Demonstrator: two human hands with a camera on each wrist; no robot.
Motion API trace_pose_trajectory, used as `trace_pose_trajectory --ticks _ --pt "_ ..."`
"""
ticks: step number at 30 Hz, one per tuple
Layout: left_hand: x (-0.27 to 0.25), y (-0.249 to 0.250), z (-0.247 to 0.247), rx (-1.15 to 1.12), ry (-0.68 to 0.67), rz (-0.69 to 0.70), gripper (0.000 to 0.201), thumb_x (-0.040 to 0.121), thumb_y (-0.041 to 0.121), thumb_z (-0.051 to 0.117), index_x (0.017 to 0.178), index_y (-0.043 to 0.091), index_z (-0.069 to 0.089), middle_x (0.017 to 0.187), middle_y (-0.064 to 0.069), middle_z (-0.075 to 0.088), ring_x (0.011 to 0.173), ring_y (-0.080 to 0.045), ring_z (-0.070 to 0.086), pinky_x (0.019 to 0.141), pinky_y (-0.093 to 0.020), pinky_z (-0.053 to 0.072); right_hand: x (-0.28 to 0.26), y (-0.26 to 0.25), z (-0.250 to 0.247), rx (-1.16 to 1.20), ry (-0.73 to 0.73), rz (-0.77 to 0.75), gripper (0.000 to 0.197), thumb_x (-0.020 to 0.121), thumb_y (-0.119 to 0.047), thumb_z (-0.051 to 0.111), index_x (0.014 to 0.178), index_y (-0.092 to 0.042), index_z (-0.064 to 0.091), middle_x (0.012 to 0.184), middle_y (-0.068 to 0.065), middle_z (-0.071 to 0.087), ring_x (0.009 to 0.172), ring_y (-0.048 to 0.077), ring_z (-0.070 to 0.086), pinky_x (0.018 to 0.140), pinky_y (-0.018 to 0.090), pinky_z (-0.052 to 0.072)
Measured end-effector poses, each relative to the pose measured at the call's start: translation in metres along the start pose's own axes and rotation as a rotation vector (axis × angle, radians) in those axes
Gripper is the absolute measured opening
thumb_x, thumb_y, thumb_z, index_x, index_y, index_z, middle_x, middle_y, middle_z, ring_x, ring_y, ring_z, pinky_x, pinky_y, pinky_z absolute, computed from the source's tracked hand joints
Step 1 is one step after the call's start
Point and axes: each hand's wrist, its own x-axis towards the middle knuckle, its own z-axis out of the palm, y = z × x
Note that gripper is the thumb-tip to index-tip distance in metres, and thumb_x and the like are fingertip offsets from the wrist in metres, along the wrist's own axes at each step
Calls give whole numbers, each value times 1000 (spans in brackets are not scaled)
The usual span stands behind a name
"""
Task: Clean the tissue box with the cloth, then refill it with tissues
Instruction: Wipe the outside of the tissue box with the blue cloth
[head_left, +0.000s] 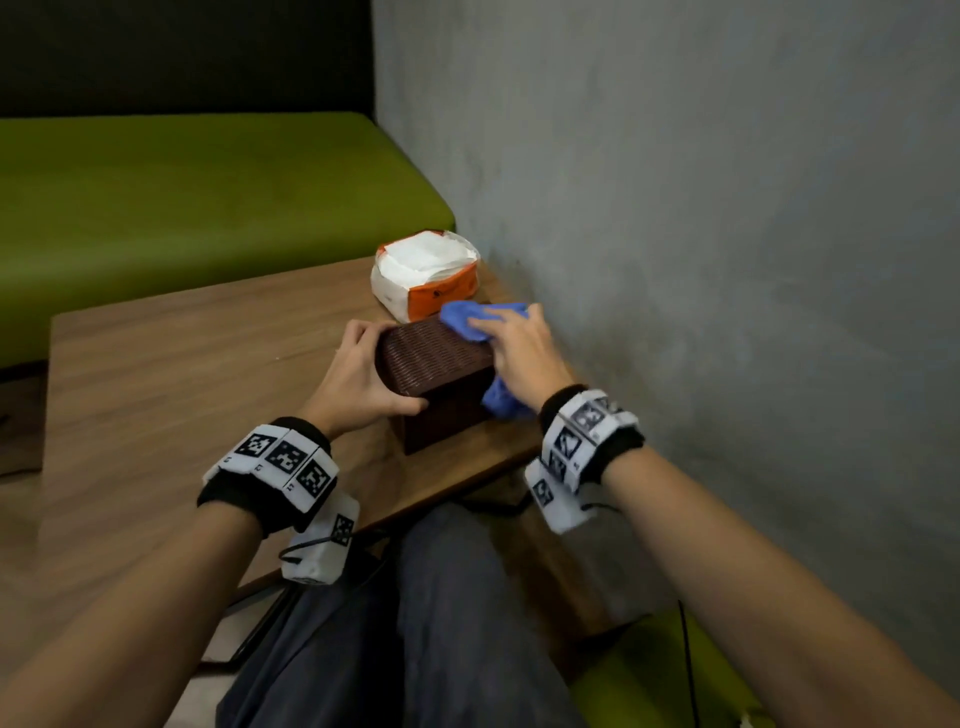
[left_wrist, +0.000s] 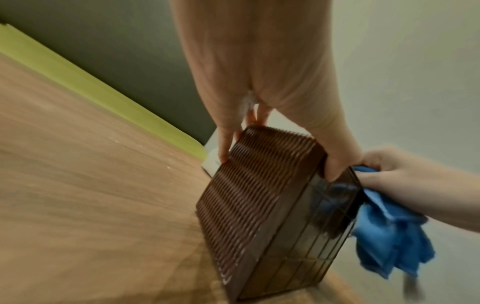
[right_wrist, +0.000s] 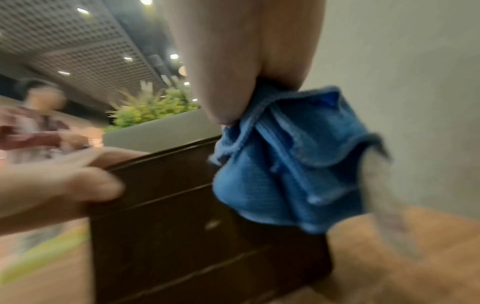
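A dark brown woven tissue box (head_left: 436, 358) stands on the wooden table (head_left: 182, 364) near the wall. My left hand (head_left: 363, 374) grips its left side, thumb on the near corner and fingers on the far edge. My right hand (head_left: 519, 348) holds a blue cloth (head_left: 467, 317) against the box's top right edge; part of the cloth hangs down the right side. In the left wrist view the ribbed box (left_wrist: 249, 197) sits under my fingers (left_wrist: 224, 144), with the cloth (left_wrist: 384, 232) at its right. The right wrist view shows the cloth (right_wrist: 291, 164) bunched against the box (right_wrist: 182, 226).
A white and orange pack of tissues (head_left: 423, 273) lies on the table just behind the box. A grey wall (head_left: 701, 234) runs close along the right. A green bench (head_left: 182, 197) sits beyond the table. My legs are under the near table edge.
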Motion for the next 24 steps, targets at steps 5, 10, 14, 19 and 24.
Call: trace_pose_trajectory --ticks 5,10,14,19,24 --pt "3 0 3 -5 20 14 110 34 54 63 129 2 43 108 -2 32 105 -14 38 95 -30 40 2 -45 7 -9 -42 -8 42 87 0 44 123 -17 57 135 6 55 114 35 43 92 43 34" --pt "1 -7 1 -28 10 2 108 35 53 66 129 4 44 110 -4 36 111 -22 45 100 -34 42 -20 -34 2 8 -43 -158 46 87 4 45 127 -17 55 134 6 56 107 36 45 93 44 39" --pt "3 -3 1 -7 -31 -11 110 35 55 66 131 8 41 123 -13 38 118 -23 43 102 -38 42 7 3 -1 9 26 107 42 85 1 43 118 -18 61 130 7 60 114 35 48 92 44 38" --pt "3 1 2 2 11 35 106 37 54 61 126 0 45 94 8 39 105 -16 38 87 -16 33 -13 -70 10 -70 -32 -130 44 90 -1 43 129 -18 51 139 5 51 113 35 40 90 43 36" --pt "4 -2 0 13 -23 -1 112 34 56 65 132 5 41 121 -14 40 116 -23 43 101 -32 40 0 -10 -1 -24 -1 19 42 89 -2 43 125 -19 56 131 6 58 111 36 44 92 42 36"
